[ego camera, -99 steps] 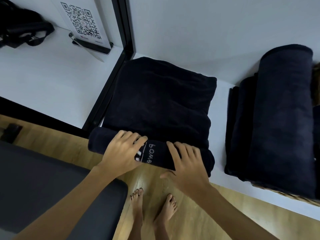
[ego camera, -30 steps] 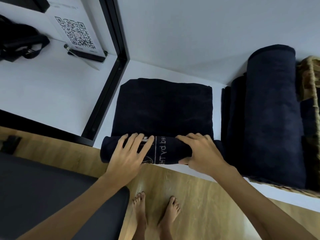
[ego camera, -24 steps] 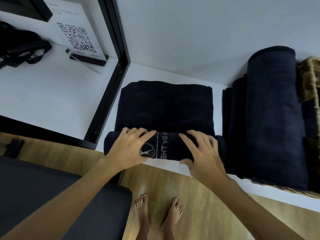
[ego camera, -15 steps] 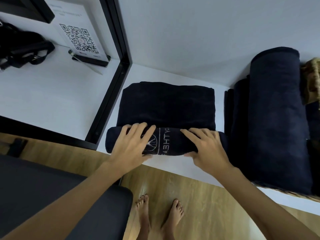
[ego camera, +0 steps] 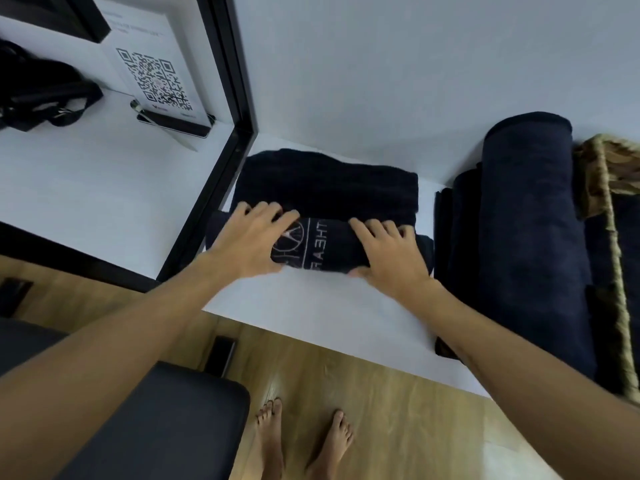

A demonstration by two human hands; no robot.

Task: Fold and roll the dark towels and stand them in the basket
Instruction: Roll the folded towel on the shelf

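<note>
Where half a second ago more of the flat fold lay bare beyond the roll, the rolled part of the dark towel [ego camera: 322, 247] now sits further in on the white desk [ego camera: 311, 306], thicker, with its pale logo and lettering turned up between the hands. The left hand [ego camera: 252, 240] and right hand [ego camera: 388, 254] lie side by side on the roll, fingers curled over its top and thumbs at its near side, gripping it. To the right, apart from the hands, rolled towels [ego camera: 530, 237] stand in the woven basket [ego camera: 613, 271].
</note>
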